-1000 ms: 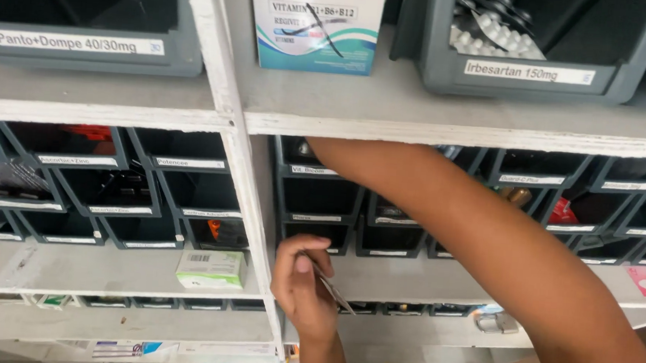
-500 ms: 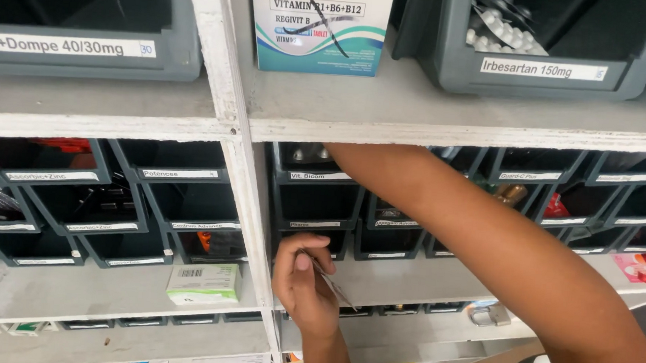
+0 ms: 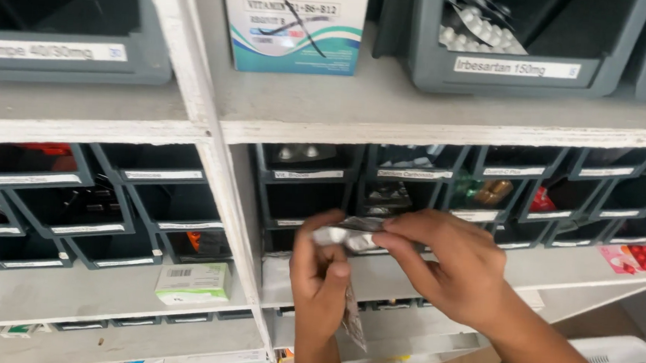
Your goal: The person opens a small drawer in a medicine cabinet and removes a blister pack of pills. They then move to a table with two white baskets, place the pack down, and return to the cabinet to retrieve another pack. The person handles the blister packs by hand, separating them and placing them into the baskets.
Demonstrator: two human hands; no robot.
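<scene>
Both hands now meet before the shelf; a second ago the right arm reached into the bins. The left hand and right hand pinch a silver blister strip between them. Left of them lies a green-white box. Above, grey bins with white labels; higher, a white-teal carton.

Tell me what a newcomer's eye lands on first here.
First the two hands, left and right, meeting at centre over a silver blister strip before the grey bins. Then the white-and-teal box on the upper shelf, and the small green-white box lower left.
</scene>
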